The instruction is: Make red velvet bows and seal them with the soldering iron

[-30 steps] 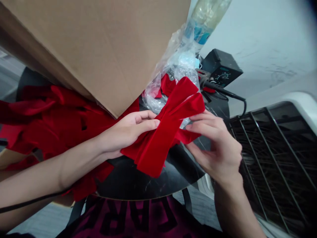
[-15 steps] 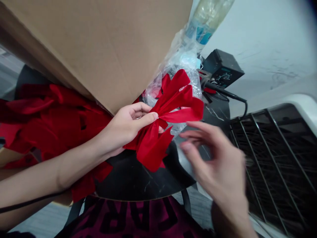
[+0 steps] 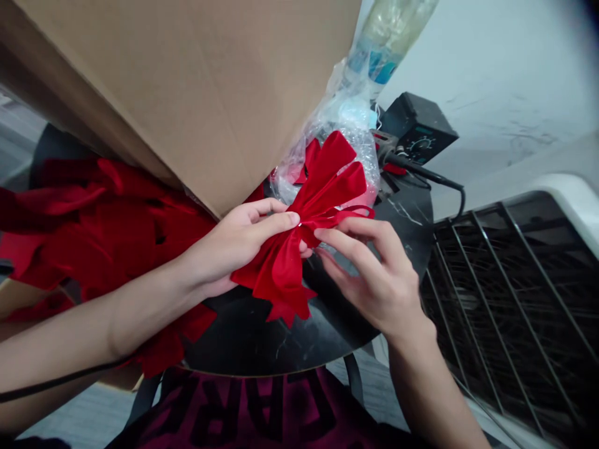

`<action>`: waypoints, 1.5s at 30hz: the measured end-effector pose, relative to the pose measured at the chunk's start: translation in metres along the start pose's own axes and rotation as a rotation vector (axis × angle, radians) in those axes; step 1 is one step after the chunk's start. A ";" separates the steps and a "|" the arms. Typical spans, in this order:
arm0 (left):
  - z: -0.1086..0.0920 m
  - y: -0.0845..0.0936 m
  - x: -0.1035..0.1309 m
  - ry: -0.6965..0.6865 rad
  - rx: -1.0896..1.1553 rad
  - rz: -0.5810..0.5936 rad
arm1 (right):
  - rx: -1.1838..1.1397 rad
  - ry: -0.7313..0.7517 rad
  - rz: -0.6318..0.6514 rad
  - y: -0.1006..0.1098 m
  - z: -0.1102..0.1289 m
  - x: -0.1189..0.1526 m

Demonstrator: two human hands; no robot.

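Note:
A red ribbon bow (image 3: 327,168) with several loops and notched tails is held over the table. My left hand (image 3: 253,234) pinches it at its gathered middle, thumb on top. On the bow's right side, my right hand (image 3: 374,268) has its fingers at a lower loop close to the middle; the fingertips are partly hidden by the ribbon, and they look closed on it. The tails hang down toward the table's near edge. More red bows (image 3: 107,231) lie in a heap to the left, beside and under my left forearm.
A large cardboard box (image 3: 196,93) stands behind my left hand. Clear plastic wrap (image 3: 341,118), a bottle (image 3: 388,43) and a black box with a dial (image 3: 421,131) are at the back. A heater-like unit with a grille (image 3: 510,299) stands right of the round black table (image 3: 281,349).
My right hand has moved left and up onto the bow, bending its right-hand loop. The tails have swung a little left. My left hand keeps its pinch.

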State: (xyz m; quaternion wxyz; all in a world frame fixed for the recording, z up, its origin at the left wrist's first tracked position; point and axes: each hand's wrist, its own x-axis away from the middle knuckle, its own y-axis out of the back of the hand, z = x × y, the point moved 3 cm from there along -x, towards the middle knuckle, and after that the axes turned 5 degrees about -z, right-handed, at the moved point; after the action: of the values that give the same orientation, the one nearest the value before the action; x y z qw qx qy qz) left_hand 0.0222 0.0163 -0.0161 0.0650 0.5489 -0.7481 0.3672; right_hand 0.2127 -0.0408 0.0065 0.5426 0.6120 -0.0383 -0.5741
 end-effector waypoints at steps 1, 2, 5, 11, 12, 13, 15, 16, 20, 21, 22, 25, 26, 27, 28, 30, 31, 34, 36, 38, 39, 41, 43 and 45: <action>0.001 0.000 0.000 0.019 0.003 0.005 | 0.014 0.057 -0.020 -0.006 -0.006 -0.001; 0.001 0.000 0.000 0.037 0.005 0.011 | 0.006 0.112 -0.051 -0.010 -0.011 -0.001; 0.004 0.002 -0.002 0.074 0.019 0.027 | -0.061 0.260 -0.099 -0.013 -0.014 -0.005; 0.008 0.003 -0.004 0.125 0.052 0.014 | -0.023 0.412 0.125 0.004 0.003 -0.010; 0.009 0.002 -0.003 0.137 0.051 0.023 | 0.004 0.458 0.140 0.006 0.004 -0.008; 0.009 0.001 -0.002 0.149 0.050 0.038 | 0.024 0.511 0.137 0.007 0.005 -0.006; 0.010 0.001 -0.001 0.166 0.050 0.066 | 0.051 0.603 0.116 0.007 0.004 -0.001; 0.011 0.001 0.000 0.175 0.046 0.077 | 0.059 0.644 0.103 0.006 0.003 0.001; 0.013 0.003 0.000 0.197 -0.023 0.071 | 0.090 0.714 0.130 0.003 0.001 0.003; 0.013 0.004 0.000 0.202 -0.044 0.071 | 0.091 0.714 0.139 0.003 0.001 0.002; 0.014 0.004 0.000 0.203 -0.060 0.073 | 0.093 0.712 0.141 0.004 0.000 0.000; 0.014 0.004 -0.001 0.200 -0.085 0.100 | 0.085 0.700 0.132 0.008 0.000 -0.006; 0.014 0.003 -0.001 0.197 -0.090 0.109 | 0.077 0.696 0.137 0.009 0.000 -0.007; 0.014 0.003 -0.001 0.190 -0.092 0.111 | 0.069 0.680 0.151 0.009 0.000 -0.008; 0.013 0.003 -0.001 0.181 -0.093 0.108 | 0.060 0.653 0.171 0.009 0.000 -0.009; 0.013 0.004 -0.002 0.162 -0.093 0.093 | 0.041 0.588 0.211 0.008 0.002 -0.010; 0.012 0.005 -0.002 0.158 -0.093 0.085 | 0.036 0.558 0.226 0.007 0.004 -0.010; 0.012 0.006 -0.001 0.155 -0.128 0.094 | 0.046 0.521 0.250 0.008 0.008 -0.008; 0.012 0.006 -0.001 0.146 -0.176 0.112 | 0.069 0.514 0.268 0.009 0.011 -0.007; 0.012 0.007 -0.001 0.126 -0.237 0.125 | 0.084 0.494 0.310 0.010 0.012 -0.008; 0.012 0.008 -0.001 0.117 -0.265 0.129 | 0.082 0.471 0.337 0.009 0.012 -0.009; 0.013 0.009 -0.001 0.103 -0.310 0.139 | 0.057 0.405 0.387 0.008 0.012 -0.010; 0.013 0.009 -0.002 0.092 -0.334 0.157 | 0.010 0.323 0.427 0.005 0.011 -0.012; 0.013 0.010 -0.003 0.073 -0.338 0.185 | -0.016 0.245 0.443 0.002 0.009 -0.013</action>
State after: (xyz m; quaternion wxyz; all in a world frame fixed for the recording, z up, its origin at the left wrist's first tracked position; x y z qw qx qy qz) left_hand 0.0185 0.0120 -0.0316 0.1492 0.4455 -0.8434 0.2605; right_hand 0.2027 -0.0384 0.0183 0.6607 0.6492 -0.1011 -0.3630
